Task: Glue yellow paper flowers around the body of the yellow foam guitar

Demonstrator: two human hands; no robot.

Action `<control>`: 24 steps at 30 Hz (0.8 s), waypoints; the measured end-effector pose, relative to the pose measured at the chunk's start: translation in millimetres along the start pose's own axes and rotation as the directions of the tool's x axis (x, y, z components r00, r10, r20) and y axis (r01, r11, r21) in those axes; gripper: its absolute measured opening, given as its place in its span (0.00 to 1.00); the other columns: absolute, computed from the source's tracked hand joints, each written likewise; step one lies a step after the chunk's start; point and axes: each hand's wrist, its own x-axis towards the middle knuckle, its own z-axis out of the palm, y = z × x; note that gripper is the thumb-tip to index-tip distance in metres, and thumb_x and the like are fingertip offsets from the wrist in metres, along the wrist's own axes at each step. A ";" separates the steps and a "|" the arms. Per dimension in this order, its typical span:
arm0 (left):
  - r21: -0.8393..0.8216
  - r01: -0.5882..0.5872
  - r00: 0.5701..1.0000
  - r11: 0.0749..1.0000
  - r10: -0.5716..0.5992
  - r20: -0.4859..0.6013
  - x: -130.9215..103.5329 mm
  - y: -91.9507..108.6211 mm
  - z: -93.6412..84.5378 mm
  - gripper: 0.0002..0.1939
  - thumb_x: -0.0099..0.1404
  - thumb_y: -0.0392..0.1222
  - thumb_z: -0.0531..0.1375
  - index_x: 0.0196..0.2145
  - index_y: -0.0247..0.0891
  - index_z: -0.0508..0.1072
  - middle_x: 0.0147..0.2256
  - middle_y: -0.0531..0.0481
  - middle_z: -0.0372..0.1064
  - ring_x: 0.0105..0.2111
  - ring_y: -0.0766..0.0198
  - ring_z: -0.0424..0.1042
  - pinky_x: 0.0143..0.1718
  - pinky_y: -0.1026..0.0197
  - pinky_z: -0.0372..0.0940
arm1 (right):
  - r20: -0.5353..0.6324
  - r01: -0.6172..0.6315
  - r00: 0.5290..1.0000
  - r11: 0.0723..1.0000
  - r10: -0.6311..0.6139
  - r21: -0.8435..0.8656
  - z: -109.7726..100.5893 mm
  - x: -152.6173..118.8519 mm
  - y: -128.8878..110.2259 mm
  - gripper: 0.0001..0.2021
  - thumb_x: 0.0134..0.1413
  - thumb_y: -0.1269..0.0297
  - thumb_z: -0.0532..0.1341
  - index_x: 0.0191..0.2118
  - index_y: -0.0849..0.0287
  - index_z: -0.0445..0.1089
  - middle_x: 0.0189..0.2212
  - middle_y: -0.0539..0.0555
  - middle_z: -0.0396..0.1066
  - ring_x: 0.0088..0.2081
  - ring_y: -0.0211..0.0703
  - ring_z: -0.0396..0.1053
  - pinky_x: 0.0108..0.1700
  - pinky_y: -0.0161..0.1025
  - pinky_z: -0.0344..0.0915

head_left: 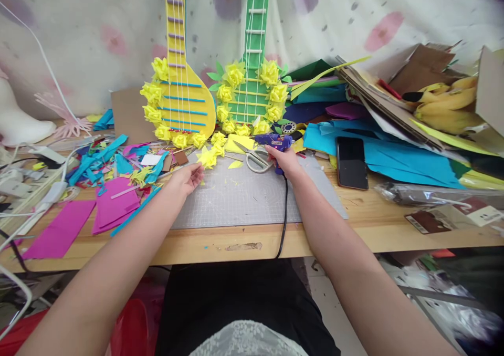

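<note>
My right hand (281,159) is wrapped round a purple glue gun (275,142) above the right part of the grey cutting mat (236,203). Grey-handled scissors (258,160) lie just left of it. My left hand (191,177) is at the mat's left side with its fingers bent together, beside a yellow paper flower (208,157); what its fingertips hold is too small to make out. A yellow paper leaf (235,164) lies between the hands. Behind stand a yellow paper instrument (191,98) and a green one (252,93), both edged with yellow flowers.
Paper scraps and magenta sheets (114,203) cover the left of the wooden table (236,247), near white power strips (55,193). On the right are a black phone (352,163), blue paper (405,156), stacked cardboard and a plastic-wrapped packet. The gun's black cord (284,214) hangs over the front edge.
</note>
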 end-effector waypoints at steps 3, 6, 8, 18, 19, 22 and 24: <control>0.030 -0.016 0.999 0.999 0.017 -0.035 -4.0 0.1 4.3 0.09 0.61 0.28 0.58 0.24 0.31 0.69 0.16 0.55 0.65 0.13 0.76 0.63 0.16 0.73 0.63 | 0.001 0.010 1.000 1.000 -0.010 -0.004 1.0 -0.1 1.1 0.14 0.43 0.54 0.64 0.21 0.58 0.63 0.16 0.48 0.64 0.17 0.32 0.55 0.21 0.34 0.54; 0.073 -0.032 0.997 0.997 0.037 -0.071 -8.9 -0.5 9.9 0.08 0.60 0.28 0.59 0.23 0.32 0.68 0.15 0.56 0.64 0.13 0.76 0.62 0.16 0.73 0.61 | 0.002 0.032 1.000 0.999 -0.031 -0.018 1.6 1.4 4.8 0.15 0.42 0.53 0.65 0.22 0.58 0.64 0.16 0.48 0.64 0.17 0.32 0.56 0.21 0.34 0.54; 0.102 -0.038 0.995 0.994 0.046 -0.086 -11.0 -1.0 13.4 0.08 0.59 0.27 0.59 0.23 0.31 0.68 0.15 0.55 0.64 0.13 0.76 0.62 0.16 0.73 0.60 | 0.006 0.039 0.999 0.999 -0.038 -0.027 1.5 3.0 7.5 0.16 0.42 0.51 0.65 0.22 0.58 0.64 0.16 0.48 0.65 0.17 0.32 0.56 0.21 0.34 0.54; 0.170 -0.124 0.970 0.978 0.156 -0.188 -7.8 -9.3 19.4 0.06 0.50 0.25 0.60 0.25 0.32 0.68 0.18 0.53 0.66 0.18 0.72 0.66 0.17 0.72 0.58 | 0.020 0.059 0.998 0.998 -0.058 -0.028 0.3 1.0 4.3 0.17 0.41 0.50 0.64 0.22 0.58 0.64 0.16 0.48 0.65 0.18 0.32 0.56 0.21 0.33 0.53; 0.179 -0.137 0.966 0.974 0.171 -0.192 -7.9 -10.4 19.5 0.06 0.49 0.25 0.61 0.25 0.32 0.68 0.18 0.53 0.66 0.18 0.72 0.66 0.18 0.72 0.58 | 0.022 0.059 0.998 0.998 -0.058 -0.034 0.2 0.7 4.0 0.17 0.41 0.49 0.64 0.22 0.58 0.64 0.16 0.48 0.65 0.18 0.32 0.56 0.21 0.33 0.53; 0.193 -0.169 0.961 0.967 0.205 -0.183 -6.5 -13.6 19.4 0.09 0.48 0.26 0.62 0.28 0.32 0.67 0.19 0.52 0.67 0.18 0.71 0.67 0.18 0.70 0.57 | 0.022 0.057 0.998 0.997 -0.056 -0.042 -0.2 0.8 4.4 0.17 0.42 0.49 0.64 0.22 0.58 0.65 0.16 0.49 0.65 0.18 0.32 0.56 0.21 0.33 0.53; 0.200 -0.184 0.958 0.962 0.221 -0.183 -2.7 -15.5 18.7 0.12 0.48 0.27 0.62 0.32 0.33 0.67 0.21 0.53 0.67 0.18 0.70 0.68 0.19 0.70 0.57 | 0.020 0.060 0.998 0.998 -0.059 -0.037 -0.3 0.8 4.7 0.17 0.41 0.49 0.64 0.22 0.58 0.65 0.16 0.49 0.65 0.18 0.32 0.56 0.21 0.33 0.54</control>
